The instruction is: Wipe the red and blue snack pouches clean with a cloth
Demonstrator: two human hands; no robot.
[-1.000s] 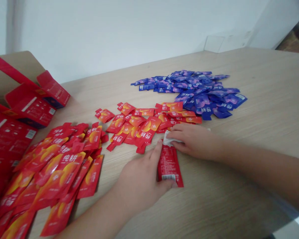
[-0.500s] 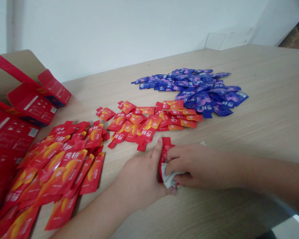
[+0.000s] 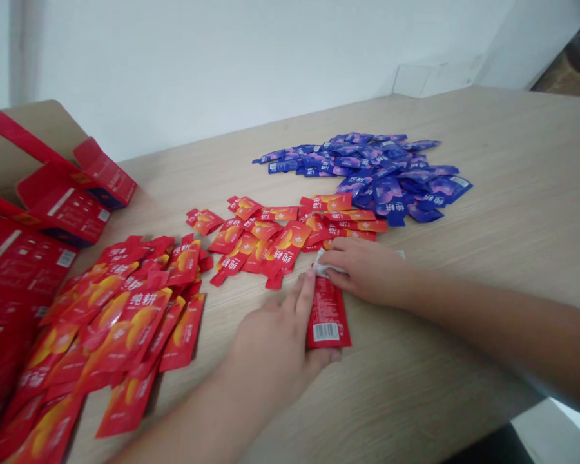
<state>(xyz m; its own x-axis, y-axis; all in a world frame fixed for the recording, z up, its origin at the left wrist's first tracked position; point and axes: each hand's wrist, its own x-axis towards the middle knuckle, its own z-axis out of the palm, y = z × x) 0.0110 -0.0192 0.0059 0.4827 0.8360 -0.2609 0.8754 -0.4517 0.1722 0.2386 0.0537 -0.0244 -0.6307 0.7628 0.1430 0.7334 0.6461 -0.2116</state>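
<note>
Centrally, one red sachet (image 3: 327, 314) lies flat on the wooden table (image 3: 512, 212), back side up, showing small white print too fine to read and a white barcode label near its lower end. The left hand (image 3: 270, 341) rests open and flat beside it, index finger along the left edge and thumb against the bottom edge, bracing the sachet rather than enclosing it. The right hand (image 3: 367, 270) has its fingers closed on a white wipe (image 3: 323, 263), pressed onto the sachet's top end. Just beyond lies a scatter of red-orange sachets (image 3: 280, 235), several printed "纯耕" upside down to the camera. To the left, a larger heap of red sachets (image 3: 125, 322) carries the same "纯耕" lettering. Farther back sits a pile of blue sachets (image 3: 372, 171) with matching characters. Open red cartons (image 3: 62, 200) stand at the left edge; their white print is not legible.
</note>
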